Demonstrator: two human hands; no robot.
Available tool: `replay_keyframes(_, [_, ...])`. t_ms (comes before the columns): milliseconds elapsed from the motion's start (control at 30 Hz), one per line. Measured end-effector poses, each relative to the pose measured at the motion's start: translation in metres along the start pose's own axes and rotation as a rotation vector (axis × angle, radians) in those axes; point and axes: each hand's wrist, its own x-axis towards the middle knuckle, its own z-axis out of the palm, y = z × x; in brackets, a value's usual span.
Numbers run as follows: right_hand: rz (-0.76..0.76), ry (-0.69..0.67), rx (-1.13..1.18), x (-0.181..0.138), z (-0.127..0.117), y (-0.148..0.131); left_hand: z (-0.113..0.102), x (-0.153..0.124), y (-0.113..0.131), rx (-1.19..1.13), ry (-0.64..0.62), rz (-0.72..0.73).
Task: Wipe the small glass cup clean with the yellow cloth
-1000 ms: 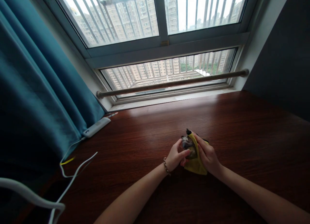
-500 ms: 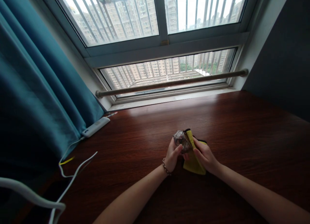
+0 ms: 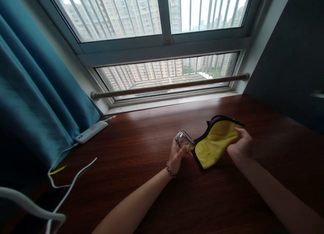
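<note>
Head view looks down on a dark wooden table (image 3: 141,139) under a window (image 3: 162,41). Near the middle of the frame, the left hand (image 3: 176,155) is closed round the base of a small clear glass (image 3: 184,140), fingers wrapped about it and holding it just above the table. A bead bracelet (image 3: 169,170) sits on that wrist. Just right of the glass, a yellow cloth (image 3: 215,142) with a black edge hangs spread out; its lower left corner comes close to the glass, though whether the two touch cannot be told. The right hand (image 3: 241,144), right of centre, pinches the cloth's right edge, fingers curled shut on it. At the left of the frame a teal curtain (image 3: 32,102) hangs down. At its foot a white power strip (image 3: 91,132) lies on the table, and white cables (image 3: 63,193) run from it toward the lower left corner. A metal rail (image 3: 167,86) crosses in front of the lower window pane.
</note>
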Motion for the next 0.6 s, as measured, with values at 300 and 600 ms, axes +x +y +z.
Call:
replay_keyframes(300, [0.361, 0.287, -0.213, 0.069, -0.083, -0.039, -0.004, 0.000, -0.002, -0.015, -0.004, -0.067])
replay_keyframes(600, [-0.535, -0.733, -0.984, -0.036, -0.036, -0.012, -0.002, 0.000, 0.000, -0.015, 0.033, -0.051])
